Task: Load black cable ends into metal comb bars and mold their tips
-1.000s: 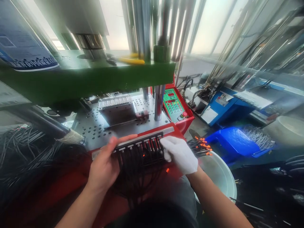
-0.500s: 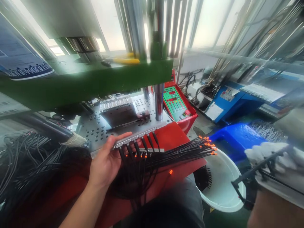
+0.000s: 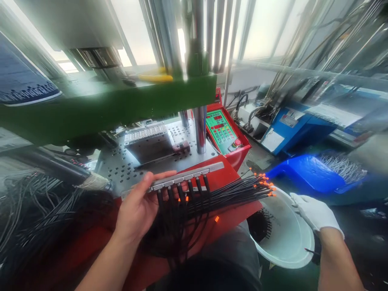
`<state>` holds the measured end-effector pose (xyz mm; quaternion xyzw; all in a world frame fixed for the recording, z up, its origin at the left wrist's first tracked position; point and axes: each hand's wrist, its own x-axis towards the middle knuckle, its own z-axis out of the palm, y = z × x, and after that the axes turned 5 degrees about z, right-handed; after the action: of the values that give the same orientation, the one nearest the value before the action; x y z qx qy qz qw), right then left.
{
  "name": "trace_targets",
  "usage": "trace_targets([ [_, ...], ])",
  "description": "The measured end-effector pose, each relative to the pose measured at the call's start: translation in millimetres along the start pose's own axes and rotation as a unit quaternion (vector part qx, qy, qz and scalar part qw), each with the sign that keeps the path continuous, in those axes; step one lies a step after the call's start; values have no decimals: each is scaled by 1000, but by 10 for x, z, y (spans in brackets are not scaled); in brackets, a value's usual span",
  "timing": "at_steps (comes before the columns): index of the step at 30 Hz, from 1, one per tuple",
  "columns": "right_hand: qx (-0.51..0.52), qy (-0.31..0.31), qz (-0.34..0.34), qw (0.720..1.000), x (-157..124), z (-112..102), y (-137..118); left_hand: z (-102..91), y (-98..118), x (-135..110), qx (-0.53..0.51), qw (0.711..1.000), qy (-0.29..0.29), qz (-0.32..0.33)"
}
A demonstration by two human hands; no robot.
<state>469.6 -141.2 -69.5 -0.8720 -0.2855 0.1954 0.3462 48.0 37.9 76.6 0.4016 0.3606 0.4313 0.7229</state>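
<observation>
My bare left hand [image 3: 138, 208] grips the left end of a long metal bar [image 3: 188, 176] with several black moulded plugs hanging from it on black cables. A bundle of black cables with orange tips [image 3: 242, 190] lies across the red machine front [image 3: 221, 178], the tips pointing right. My right hand [image 3: 315, 212], in a white glove, hovers over the far rim of a white basin [image 3: 287, 238]; its fingers look loosely bent with nothing visible in them. A black comb-like moulded piece [image 3: 260, 226] lies inside the basin.
A green press frame [image 3: 106, 105] overhangs a perforated steel table [image 3: 121, 165] holding a dark mould block [image 3: 150, 141]. A green control panel [image 3: 221, 131] sits on the red housing. Piles of black cables [image 3: 33, 214] lie at left. A blue bin [image 3: 309, 171] stands at right.
My gloved right hand left the bar, swung out to the right with a black piece, and now is empty over the basin. The left hand keeps hold of the bar, lifted slightly.
</observation>
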Motion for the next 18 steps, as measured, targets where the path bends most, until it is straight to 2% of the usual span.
trace_targets([
  [2,48,3,57,997,-80,54,-282,35,37,-3,10,1000,-14,-11],
  [3,91,-5,60,994,-148,85,-479,59,56,-2,13,1000,-17,-17],
  [5,130,-17,-4,991,-331,154,-941,116,89,9,18,999,-16,-37],
  [7,140,-90,-66,984,-543,225,-1409,179,105,34,20,997,-14,-73],
  [8,160,-141,-111,971,-643,262,-1612,208,102,51,22,995,-17,-96],
  [10,175,-297,-181,921,-800,341,-1905,258,66,95,30,990,-25,-137],
  [12,158,-471,-200,844,-893,428,-2021,293,-18,143,43,985,-25,-164],
  [13,158,-531,-188,811,-924,472,-2017,304,-77,162,52,983,-17,-175],
  [14,171,-565,-167,790,-951,512,-1982,310,-144,172,60,981,-7,-187],
  [15,191,-576,-141,783,-977,546,-1927,311,-215,170,63,978,3,-197],
  [18,256,-524,-78,808,-1061,606,-1729,277,-422,82,50,969,9,-244],
])
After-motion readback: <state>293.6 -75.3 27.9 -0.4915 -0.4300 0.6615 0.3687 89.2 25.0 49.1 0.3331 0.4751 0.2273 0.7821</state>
